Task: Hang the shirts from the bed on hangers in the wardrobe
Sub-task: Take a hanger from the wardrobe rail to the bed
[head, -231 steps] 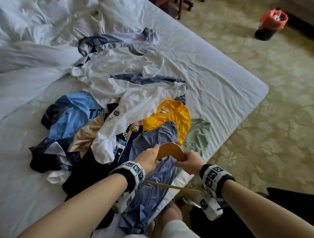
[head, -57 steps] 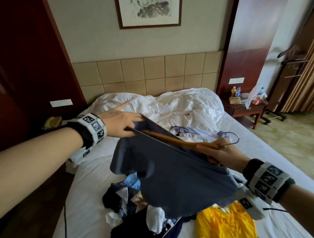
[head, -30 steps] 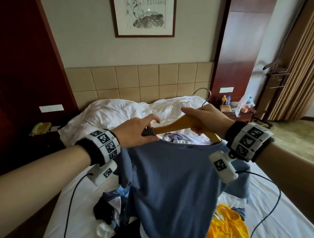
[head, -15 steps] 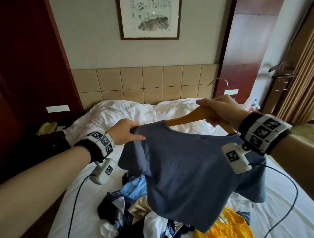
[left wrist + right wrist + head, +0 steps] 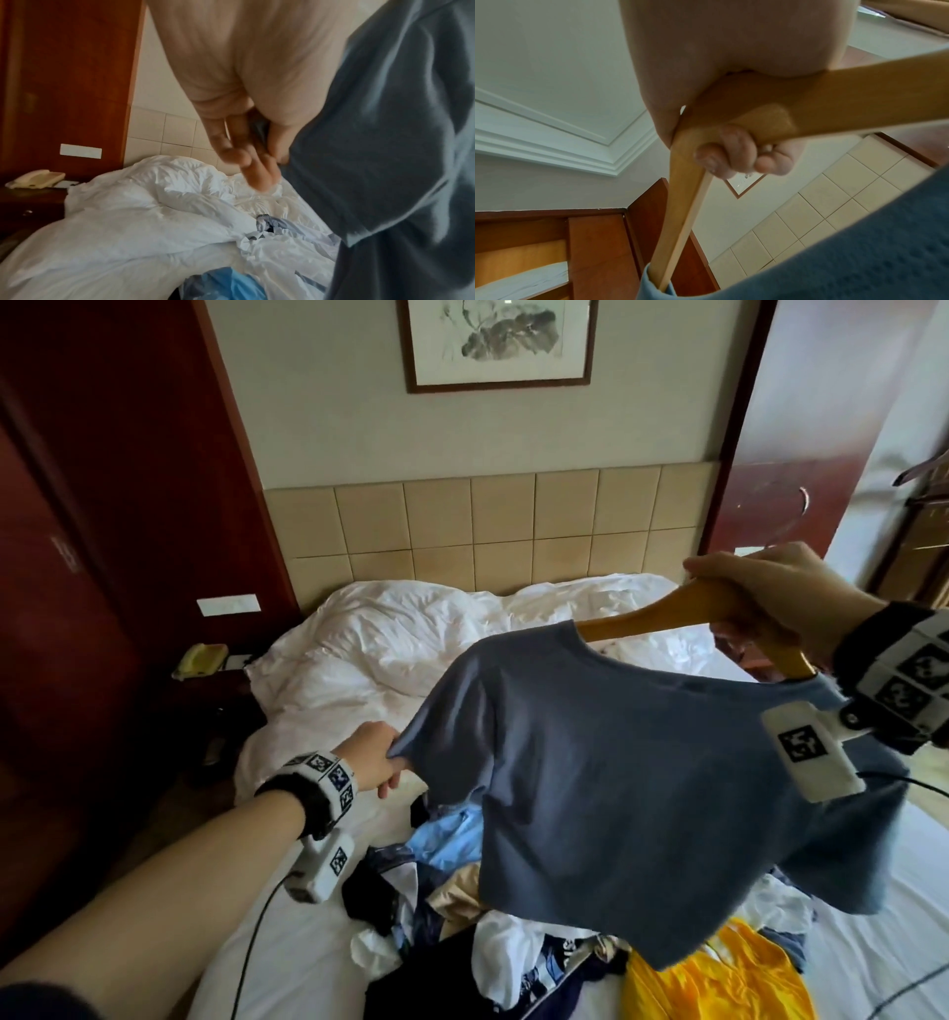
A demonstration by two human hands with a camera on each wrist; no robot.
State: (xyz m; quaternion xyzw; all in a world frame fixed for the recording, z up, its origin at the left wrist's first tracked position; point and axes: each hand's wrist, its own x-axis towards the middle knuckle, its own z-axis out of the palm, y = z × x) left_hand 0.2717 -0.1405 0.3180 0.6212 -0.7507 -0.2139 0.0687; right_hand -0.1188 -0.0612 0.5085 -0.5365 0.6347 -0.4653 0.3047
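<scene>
The right hand [image 5: 765, 598] grips the hanger [image 5: 662, 618] at its neck; the left hand [image 5: 377, 757] pinches the shirt [image 5: 642, 788] by its sleeve hem, above the bed [image 5: 318, 932]. Tug gently, keeping the hanger level, so the shoulder seats squarely.

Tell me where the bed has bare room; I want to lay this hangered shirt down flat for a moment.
Bare sheet shows left of the clothes pile, under the left hand, and a narrower strip runs right of the pile by the yellow shirt. The pile crowds the middle, and the rumpled duvet fills the head end.
</scene>
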